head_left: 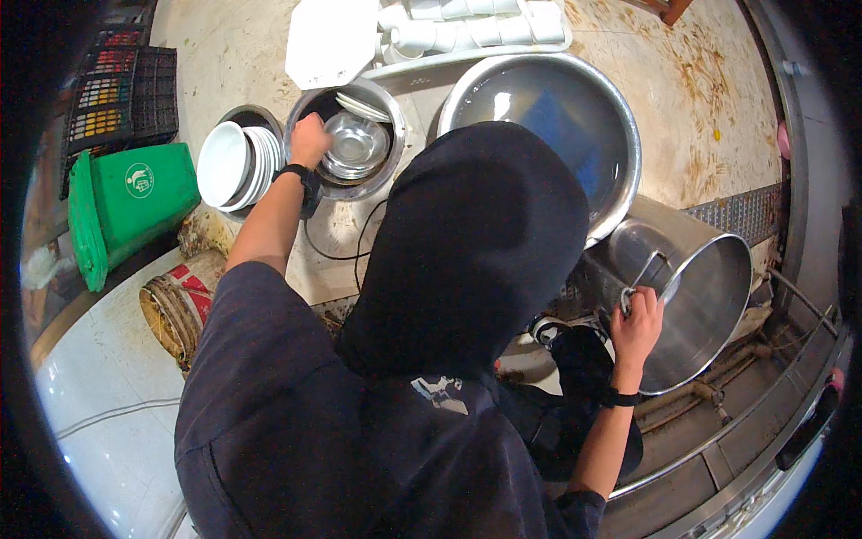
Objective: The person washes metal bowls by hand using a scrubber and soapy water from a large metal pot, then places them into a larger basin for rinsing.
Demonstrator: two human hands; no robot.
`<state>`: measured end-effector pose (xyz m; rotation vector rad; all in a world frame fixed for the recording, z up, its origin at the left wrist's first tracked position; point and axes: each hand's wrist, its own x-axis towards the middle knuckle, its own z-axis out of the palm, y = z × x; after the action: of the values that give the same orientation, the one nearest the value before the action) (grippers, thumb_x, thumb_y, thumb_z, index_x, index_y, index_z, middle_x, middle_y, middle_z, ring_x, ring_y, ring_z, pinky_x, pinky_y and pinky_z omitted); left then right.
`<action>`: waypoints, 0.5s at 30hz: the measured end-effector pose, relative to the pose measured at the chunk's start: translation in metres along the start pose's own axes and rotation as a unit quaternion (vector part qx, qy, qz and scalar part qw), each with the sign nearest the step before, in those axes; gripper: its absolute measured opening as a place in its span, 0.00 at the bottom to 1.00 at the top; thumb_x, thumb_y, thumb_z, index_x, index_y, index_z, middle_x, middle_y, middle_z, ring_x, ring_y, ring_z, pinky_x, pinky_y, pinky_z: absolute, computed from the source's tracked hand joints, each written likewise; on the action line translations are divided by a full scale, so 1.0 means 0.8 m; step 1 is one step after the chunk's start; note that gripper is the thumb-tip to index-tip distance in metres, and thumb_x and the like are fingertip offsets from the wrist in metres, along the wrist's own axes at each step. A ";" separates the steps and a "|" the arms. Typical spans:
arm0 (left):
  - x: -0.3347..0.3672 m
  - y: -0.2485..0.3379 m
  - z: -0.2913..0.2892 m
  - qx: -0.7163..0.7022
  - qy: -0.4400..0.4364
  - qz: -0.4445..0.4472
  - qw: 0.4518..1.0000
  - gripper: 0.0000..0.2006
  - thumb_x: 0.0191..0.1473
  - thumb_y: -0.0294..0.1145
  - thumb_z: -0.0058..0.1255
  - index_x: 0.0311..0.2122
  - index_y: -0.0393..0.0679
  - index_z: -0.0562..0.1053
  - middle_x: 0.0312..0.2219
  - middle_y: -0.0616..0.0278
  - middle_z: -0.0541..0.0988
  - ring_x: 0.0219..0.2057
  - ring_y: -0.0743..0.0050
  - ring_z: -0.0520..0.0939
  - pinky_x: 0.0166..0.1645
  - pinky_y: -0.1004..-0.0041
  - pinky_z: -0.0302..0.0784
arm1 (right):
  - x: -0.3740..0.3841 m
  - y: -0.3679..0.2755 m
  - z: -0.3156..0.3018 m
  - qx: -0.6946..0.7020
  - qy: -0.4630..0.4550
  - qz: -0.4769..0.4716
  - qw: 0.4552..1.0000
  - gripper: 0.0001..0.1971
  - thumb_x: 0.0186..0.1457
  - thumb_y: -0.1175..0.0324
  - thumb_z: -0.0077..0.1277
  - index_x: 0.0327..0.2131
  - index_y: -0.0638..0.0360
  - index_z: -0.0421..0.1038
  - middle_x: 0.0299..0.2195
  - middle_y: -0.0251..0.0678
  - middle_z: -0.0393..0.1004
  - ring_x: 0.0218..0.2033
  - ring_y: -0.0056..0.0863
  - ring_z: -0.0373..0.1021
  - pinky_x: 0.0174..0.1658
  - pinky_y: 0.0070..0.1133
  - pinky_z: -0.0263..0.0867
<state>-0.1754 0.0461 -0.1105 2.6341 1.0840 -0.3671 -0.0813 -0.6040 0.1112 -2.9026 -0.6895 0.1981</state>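
Note:
My left hand [310, 141] reaches into a round metal basin [391, 171], its fingers curled beside a stack of shiny metal bowls [357, 142]. What those fingers grip is hidden. White plates [364, 107] lean in the same basin. To the left, a stack of white dishes [224, 165] tilts in another round container. My right hand [637, 323] is closed at the looped handle of a tall steel pot [705, 305]. The pot lies tipped, its mouth facing right. A black-covered head and dark shirt hide the middle of the view.
A large metal tub [620, 99] holds water and something blue. Behind stands a white tray [503, 52] of white cups, with a white board [330, 43] beside it. At left are a green bin [148, 193], black crates [148, 94] and a dirty bucket [184, 301]. A cable [337, 258] crosses the floor.

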 end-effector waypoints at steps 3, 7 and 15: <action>-0.002 -0.003 0.002 -0.002 0.039 0.039 0.998 0.12 0.45 0.30 0.57 0.36 0.37 0.76 0.36 0.39 0.82 0.41 0.34 0.82 0.49 0.49 0.78 | 0.000 0.002 0.001 -0.003 0.004 -0.010 1.000 0.14 0.40 0.77 0.61 0.30 0.62 0.66 0.39 0.41 0.72 0.40 0.50 0.67 0.43 0.37 0.65; -0.004 -0.004 -0.002 0.031 0.028 0.044 0.998 0.13 0.47 0.29 0.57 0.39 0.37 0.75 0.35 0.38 0.81 0.40 0.34 0.82 0.48 0.48 0.78 | -0.001 0.008 0.003 -0.019 0.003 -0.024 1.000 0.15 0.39 0.76 0.62 0.33 0.59 0.69 0.40 0.39 0.72 0.40 0.49 0.68 0.41 0.38 0.67; -0.018 0.012 -0.021 0.088 0.043 0.108 0.989 0.12 0.54 0.27 0.53 0.43 0.40 0.72 0.35 0.42 0.82 0.39 0.38 0.83 0.43 0.49 0.79 | -0.004 0.012 0.006 -0.025 -0.014 -0.005 1.000 0.15 0.40 0.75 0.62 0.33 0.59 0.69 0.40 0.39 0.72 0.40 0.49 0.68 0.41 0.38 0.67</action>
<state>-0.1761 0.0358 -0.0883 2.9118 0.8111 -0.3185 -0.0809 -0.6131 0.1056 -2.9493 -0.7238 0.2230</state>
